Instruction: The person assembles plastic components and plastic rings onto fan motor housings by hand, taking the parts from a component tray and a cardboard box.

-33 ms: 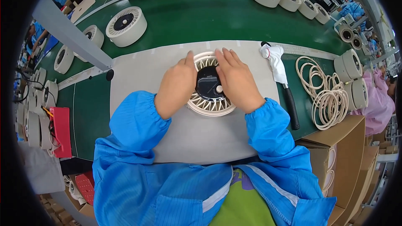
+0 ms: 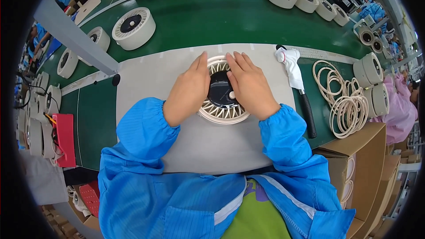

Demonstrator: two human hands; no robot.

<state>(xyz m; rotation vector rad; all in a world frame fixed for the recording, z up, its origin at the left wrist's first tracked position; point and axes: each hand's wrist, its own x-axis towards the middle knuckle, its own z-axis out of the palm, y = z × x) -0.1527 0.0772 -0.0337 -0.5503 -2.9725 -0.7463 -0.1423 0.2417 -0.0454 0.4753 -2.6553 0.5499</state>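
A round cream fan-like unit with a ribbed grille and a glossy black centre [image 2: 220,90] lies face up on the grey mat [image 2: 221,150]. A small pale knob sits low on its black disc. Along its left side rests my left hand [image 2: 188,87], fingers straight and close together, pointing away from me. My right hand [image 2: 252,86] lies flat over the right side, thumb on the black disc and fingers stretched out. Neither hand wraps round the unit. Both hide parts of its rim.
A mallet with a white-wrapped head [image 2: 290,62] lies right of the mat, beside coiled cream tubing [image 2: 347,102]. Similar round units [image 2: 133,28] stand across the green bench. A grey post [image 2: 75,35] rises at left; an open carton [image 2: 367,172] stands at lower right.
My left hand has shifted slightly to the right, its fingers now straighter. The right hand and the round unit have hardly moved.
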